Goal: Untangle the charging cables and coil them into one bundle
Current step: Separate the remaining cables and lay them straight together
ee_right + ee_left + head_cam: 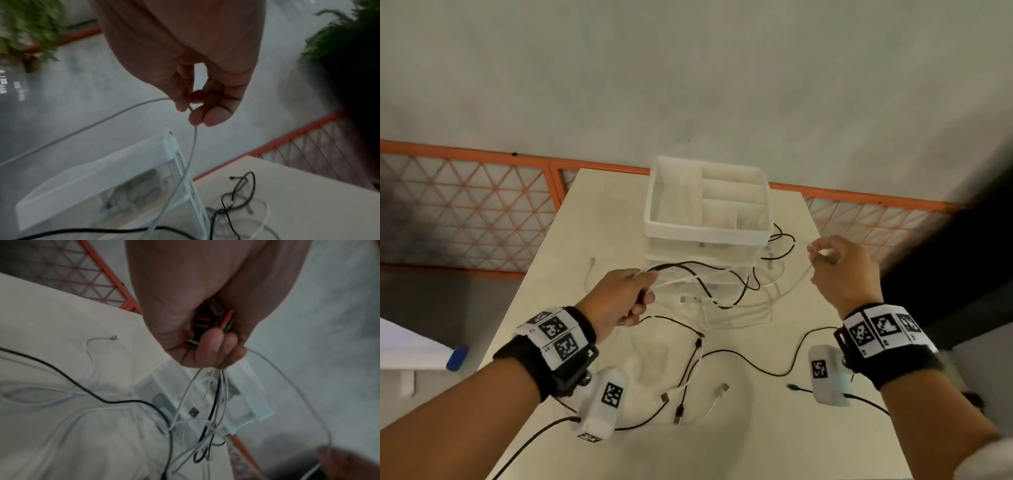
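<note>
Several black and white charging cables (726,291) lie tangled on the cream table (756,428). My left hand (626,298) is raised above the table's left middle and grips a bunch of cable ends; several USB plugs (218,318) show inside its curled fingers (213,347), and strands hang down from the fist. My right hand (839,263) is held up at the right and pinches one thin white cable (191,151) between thumb and fingers (197,116). That cable runs in an arc from hand to hand. More black cable (750,363) and loose plugs lie near the front.
A white plastic drawer organiser (709,205) with open top compartments stands at the back of the table, cables trailing around its right side. An orange lattice railing (482,219) runs behind the table. Plants (30,24) appear beyond in the right wrist view.
</note>
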Motion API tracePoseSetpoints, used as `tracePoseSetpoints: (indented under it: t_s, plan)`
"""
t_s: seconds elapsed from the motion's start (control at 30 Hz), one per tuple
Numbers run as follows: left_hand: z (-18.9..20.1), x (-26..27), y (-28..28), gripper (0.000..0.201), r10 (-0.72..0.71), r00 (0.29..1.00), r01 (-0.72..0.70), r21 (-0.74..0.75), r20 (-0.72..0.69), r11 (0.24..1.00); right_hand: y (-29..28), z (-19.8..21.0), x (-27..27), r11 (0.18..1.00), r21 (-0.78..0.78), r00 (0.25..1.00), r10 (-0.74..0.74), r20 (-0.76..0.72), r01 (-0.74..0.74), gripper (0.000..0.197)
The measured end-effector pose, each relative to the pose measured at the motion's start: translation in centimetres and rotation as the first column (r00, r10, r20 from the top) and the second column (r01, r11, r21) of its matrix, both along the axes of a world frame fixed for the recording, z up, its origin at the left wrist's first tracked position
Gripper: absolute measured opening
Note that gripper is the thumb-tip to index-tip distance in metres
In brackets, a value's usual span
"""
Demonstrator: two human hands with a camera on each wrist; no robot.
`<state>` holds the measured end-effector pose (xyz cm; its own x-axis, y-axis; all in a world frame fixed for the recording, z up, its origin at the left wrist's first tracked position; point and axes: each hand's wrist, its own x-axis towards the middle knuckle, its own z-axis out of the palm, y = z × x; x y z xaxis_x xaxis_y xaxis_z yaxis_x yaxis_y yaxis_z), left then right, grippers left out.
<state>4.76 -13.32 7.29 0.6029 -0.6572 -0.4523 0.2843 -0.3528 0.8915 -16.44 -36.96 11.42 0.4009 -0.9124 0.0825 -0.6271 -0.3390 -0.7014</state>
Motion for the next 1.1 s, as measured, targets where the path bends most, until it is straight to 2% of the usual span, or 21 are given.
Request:
tracePoseSetpoints:
  t_s: [0.07, 0.1, 0.17, 0.23, 0.3, 0.37, 0.4, 0.47, 0.53, 0.6, 0.67, 0.73, 0.8, 0.9, 0.97, 1.03, 1.1]
  plan:
    - [0.9, 0.0, -0.3, 0.023, -0.028, 1.0, 0.027, 0.004, 0.012, 1.0, -0.7, -0.5, -0.8, 0.976, 0.218, 0.989, -0.037, 0.144, 0.005, 0.018]
    - [1.1, -0.2, -0.5, 0.023, -0.067, 0.997, 0.065, 0.045, 0.046, 0.997, -0.8, -0.4, -1.1, 0.95, 0.306, 0.965, -0.023, 0.263, -0.061, 0.02]
    - [1.0, -0.9, -0.9, 0.025, -0.156, 0.983, 0.138, 0.163, 0.1, 0.977, -0.4, 0.2, -1.3, 0.895, 0.353, 0.871, 0.073, 0.485, -0.272, 0.026]
    - [0.8, -1.9, -1.5, 0.026, -0.175, 0.979, 0.149, 0.217, 0.105, 0.965, 0.7, 1.0, -1.1, 0.834, 0.334, 0.776, 0.165, 0.608, -0.439, 0.03]
    - [1.0, -2.6, -2.3, 0.026, -0.075, 0.993, 0.059, 0.161, 0.094, 0.985, 2.0, 1.1, -0.7, 0.806, 0.288, 0.772, 0.295, 0.563, -0.518, 0.024]
    - [1.8, -3.2, -3.2, 0.024, 0.072, 0.997, -0.072, 0.029, 0.024, 0.997, 2.9, 0.7, -0.2, 0.795, 0.21, 0.798, 0.473, 0.373, -0.57, 0.017]
    - [2.4, -3.6, -3.8, 0.022, 0.115, 0.993, -0.116, -0.046, -0.03, 0.992, 3.2, 0.6, 0.0, 0.775, 0.194, 0.789, 0.538, 0.298, -0.602, 0.019]
    - [3.8, -4.4, -4.9, 0.019, 0.129, 0.986, -0.147, -0.179, -0.105, 0.973, 3.5, 1.1, 0.4, 0.731, 0.198, 0.755, 0.609, 0.243, -0.653, 0.026]
    - [4.7, -5.2, -6.0, 0.02, 0.111, 0.986, -0.14, -0.268, -0.121, 0.953, 3.8, 2.4, 0.8, 0.693, 0.175, 0.712, 0.657, 0.246, -0.7, 0.03]
    - [4.8, -5.8, -6.7, 0.021, 0.105, 0.99, -0.128, -0.27, -0.099, 0.954, 3.7, 4.1, 1.0, 0.715, 0.05, 0.697, 0.658, 0.285, -0.697, 0.032]
    - [4.1, -5.9, -6.9, 0.021, 0.142, 0.986, -0.155, -0.177, -0.084, 0.972, 2.8, 6.1, 1.0, 0.784, -0.098, 0.695, 0.594, 0.405, -0.613, 0.031]
    - [2.7, -5.6, -6.4, 0.021, 0.21, 0.969, -0.218, -0.053, -0.128, 0.975, 1.6, 7.5, 0.9, 0.821, -0.155, 0.671, 0.544, 0.503, -0.549, 0.03]
    - [1.8, -5.0, -5.7, 0.02, 0.285, 0.94, -0.291, -0.001, -0.187, 0.957, 0.8, 7.8, 0.7, 0.816, -0.178, 0.685, 0.562, 0.463, -0.549, 0.028]
    - [2.5, -3.8, -5.3, 0.018, 0.326, 0.91, -0.367, -0.13, -0.257, 0.921, 0.9, 6.1, 0.6, 0.759, -0.116, 0.715, 0.645, 0.271, -0.641, 0.018]
    - [3.9, -3.4, -5.5, 0.02, 0.287, 0.915, -0.357, -0.234, -0.285, 0.904, 1.4, 5.2, 0.6, 0.736, -0.025, 0.714, 0.664, 0.222, -0.677, 0.021]
    - [5.0, -3.5, -5.8, 0.026, 0.21, 0.934, -0.297, -0.297, -0.29, 0.908, 1.8, 5.0, 0.8, 0.723, 0.019, 0.709, 0.67, 0.22, -0.69, 0.023]
    - [5.3, -4.0, -6.2, 0.027, 0.094, 0.968, -0.166, -0.312, -0.232, 0.936, 1.9, 5.2, 1.2, 0.733, 0.012, 0.715, 0.659, 0.234, -0.68, 0.021]
